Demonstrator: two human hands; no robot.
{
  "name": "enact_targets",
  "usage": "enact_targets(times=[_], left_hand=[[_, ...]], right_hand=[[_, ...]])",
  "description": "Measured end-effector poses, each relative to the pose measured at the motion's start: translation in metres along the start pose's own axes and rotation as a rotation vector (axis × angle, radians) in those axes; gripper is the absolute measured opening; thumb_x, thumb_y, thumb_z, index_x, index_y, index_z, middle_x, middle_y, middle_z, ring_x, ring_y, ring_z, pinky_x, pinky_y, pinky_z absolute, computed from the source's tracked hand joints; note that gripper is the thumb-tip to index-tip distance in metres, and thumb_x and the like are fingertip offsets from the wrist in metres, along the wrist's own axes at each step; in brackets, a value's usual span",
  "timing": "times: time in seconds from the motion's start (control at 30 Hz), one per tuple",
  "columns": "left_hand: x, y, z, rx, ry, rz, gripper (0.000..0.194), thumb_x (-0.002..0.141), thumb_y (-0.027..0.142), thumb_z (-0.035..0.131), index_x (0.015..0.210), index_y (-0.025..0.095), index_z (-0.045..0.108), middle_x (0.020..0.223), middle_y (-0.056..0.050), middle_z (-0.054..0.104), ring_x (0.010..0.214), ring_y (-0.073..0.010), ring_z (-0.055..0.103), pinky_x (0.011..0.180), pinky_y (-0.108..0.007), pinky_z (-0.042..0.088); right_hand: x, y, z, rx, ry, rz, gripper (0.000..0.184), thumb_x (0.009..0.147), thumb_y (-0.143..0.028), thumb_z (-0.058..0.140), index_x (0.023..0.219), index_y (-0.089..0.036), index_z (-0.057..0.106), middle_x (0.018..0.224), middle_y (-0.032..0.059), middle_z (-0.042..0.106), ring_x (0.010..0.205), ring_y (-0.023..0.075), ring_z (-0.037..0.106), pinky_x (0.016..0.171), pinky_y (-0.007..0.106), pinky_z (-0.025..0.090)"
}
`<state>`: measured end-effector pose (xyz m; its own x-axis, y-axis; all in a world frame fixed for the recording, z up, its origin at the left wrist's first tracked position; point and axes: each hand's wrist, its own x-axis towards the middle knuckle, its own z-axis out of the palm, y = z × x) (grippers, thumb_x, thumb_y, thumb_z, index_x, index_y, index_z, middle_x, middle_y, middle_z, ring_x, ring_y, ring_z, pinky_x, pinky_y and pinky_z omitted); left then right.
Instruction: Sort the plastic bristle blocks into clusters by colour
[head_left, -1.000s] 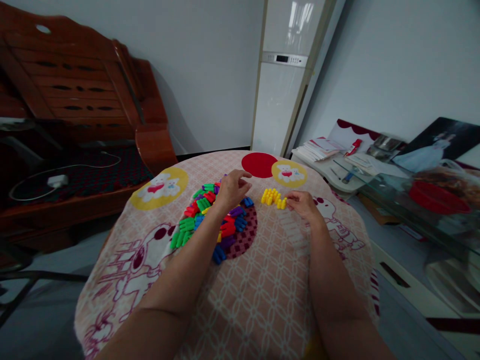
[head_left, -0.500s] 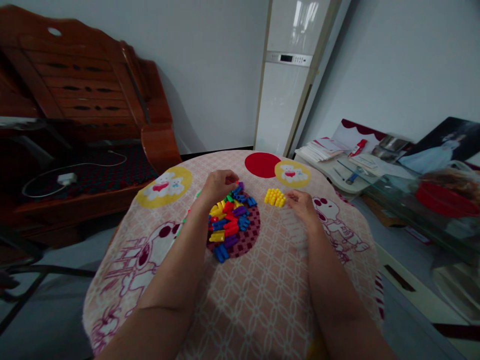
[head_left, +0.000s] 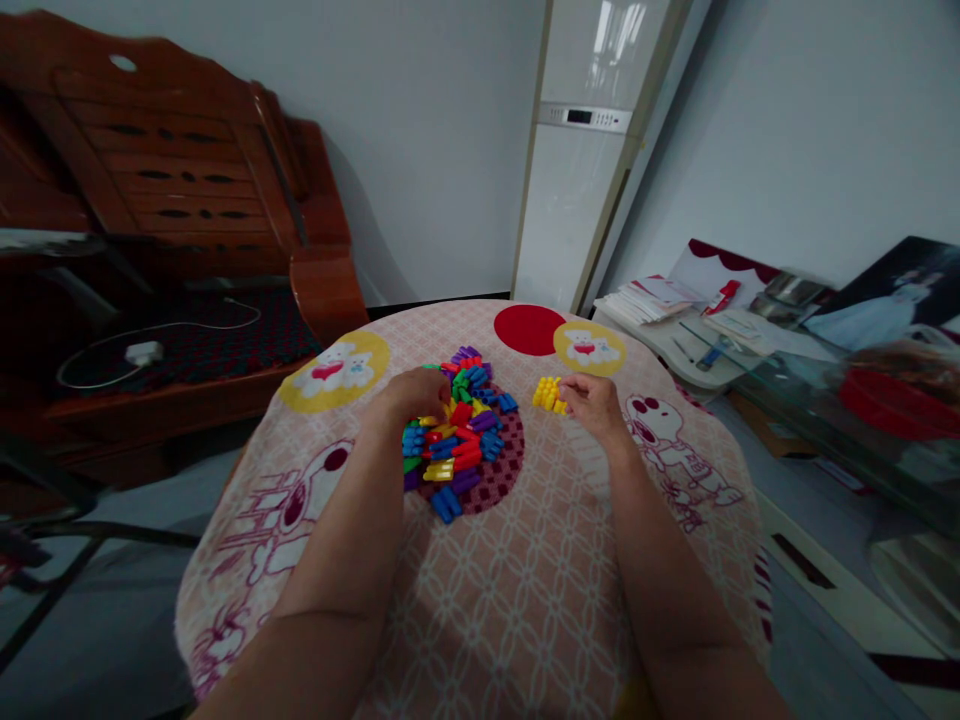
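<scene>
A heap of small plastic toy building pieces [head_left: 466, 440] in red, blue, yellow, green and purple lies on the patterned tablecloth [head_left: 517, 590]. Over the heap's left side, my left hand [head_left: 417, 394] reaches down with its fingers bent together among the pieces; whatever is at the fingertips is hidden. To the right of the heap stands a cluster of joined yellow building pieces [head_left: 547, 393]. My right hand [head_left: 594, 404] is at the cluster's right edge, thumb and fingers closed on it.
A wooden bench [head_left: 187, 190] with a white charger [head_left: 144, 352] on its seat stands at the left. Behind the table is a tall white air conditioner [head_left: 566, 200]. A glass-topped side table [head_left: 810, 400] with papers and a red basket [head_left: 892, 400] borders the right.
My left hand has moved left and nearer me over the heap, uncovering pieces at its far end. My right hand has shifted slightly left, closing in on the yellow cluster.
</scene>
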<state>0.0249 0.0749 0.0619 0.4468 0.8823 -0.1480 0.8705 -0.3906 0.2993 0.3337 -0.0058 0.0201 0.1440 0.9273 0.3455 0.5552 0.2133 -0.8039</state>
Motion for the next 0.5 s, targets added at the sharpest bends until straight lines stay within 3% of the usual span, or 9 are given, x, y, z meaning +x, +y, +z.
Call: enact_targets(times=[0.1,0.23,0.37,0.5], left_hand=[[0.000,0.002,0.003,0.047,0.011,0.008,0.034,0.045,0.017,0.078,0.077,0.024,0.070,0.071,0.001,0.071,0.064,-0.0184,0.064,0.054,-0.021,0.042],[0.002,-0.005,0.002,0.060,0.087,-0.048,0.028,0.051,0.012,0.069,0.077,0.023,0.070,0.074,-0.001,0.072,0.068,-0.0199,0.066,0.057,-0.023,0.045],[0.004,-0.003,-0.003,-0.268,0.194,0.080,0.018,0.062,0.021,0.066,0.080,0.020,0.070,0.073,-0.002,0.072,0.070,-0.0185,0.067,0.063,-0.024,0.051],[0.007,0.039,0.008,-0.613,0.234,0.295,0.022,0.067,0.026,0.069,0.086,0.016,0.068,0.077,-0.003,0.072,0.072,-0.0165,0.068,0.067,-0.027,0.054]], right_hand=[[0.000,0.001,0.002,0.010,-0.016,-0.005,0.026,0.077,-0.039,0.059,0.082,-0.016,0.070,0.071,0.0040,0.067,0.063,0.0153,0.061,0.054,0.023,0.047],[-0.001,-0.005,0.001,0.054,-0.024,0.009,0.025,0.076,-0.038,0.059,0.080,-0.016,0.069,0.070,0.0034,0.065,0.058,0.0140,0.059,0.051,0.023,0.047],[-0.001,-0.017,-0.002,0.137,-0.024,0.036,0.027,0.076,-0.039,0.060,0.082,-0.014,0.070,0.068,0.0035,0.066,0.054,0.0133,0.059,0.051,0.024,0.049],[-0.002,-0.030,-0.004,0.208,-0.087,0.035,0.032,0.073,-0.040,0.066,0.088,-0.013,0.073,0.070,0.0043,0.068,0.056,0.0131,0.059,0.052,0.025,0.050]])
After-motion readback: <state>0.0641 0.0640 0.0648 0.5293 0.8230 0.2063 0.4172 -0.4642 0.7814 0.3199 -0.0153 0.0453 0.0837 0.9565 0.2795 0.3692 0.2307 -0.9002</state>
